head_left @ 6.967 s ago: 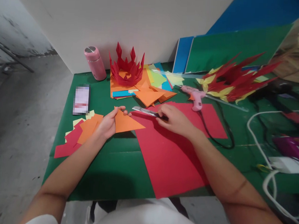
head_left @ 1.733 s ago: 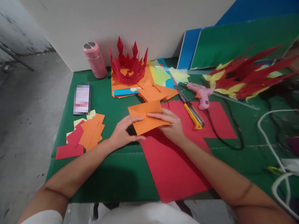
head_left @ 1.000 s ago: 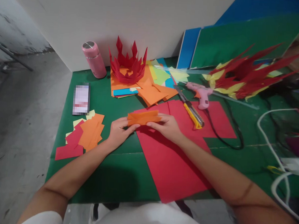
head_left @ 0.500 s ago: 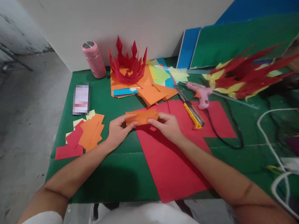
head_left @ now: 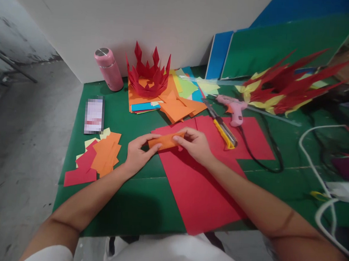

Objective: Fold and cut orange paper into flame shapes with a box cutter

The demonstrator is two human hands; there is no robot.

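A folded orange paper piece (head_left: 165,140) is pinched between both my hands just above the far corner of a large red sheet (head_left: 201,186). My left hand (head_left: 138,154) is closed on its left end, thumb on top. Closed on the right end is my right hand (head_left: 195,145), with fingertips pressing the fold. A yellow utility knife (head_left: 223,127) lies on the red sheet just right of my right hand, untouched.
On the green table (head_left: 123,205) are a scrap pile of orange and red paper (head_left: 98,157), a phone (head_left: 94,114), a pink flask (head_left: 107,69), a red paper crown (head_left: 147,76) on coloured sheets, a pink glue gun (head_left: 234,108) with cord, and a red-yellow spiked paper piece (head_left: 284,87). White cables lie at right.
The knife was laid down on the red sheet. The orange triangle has been folded over into a narrow strip, and both hands have closed in on it, pressing it smaller.
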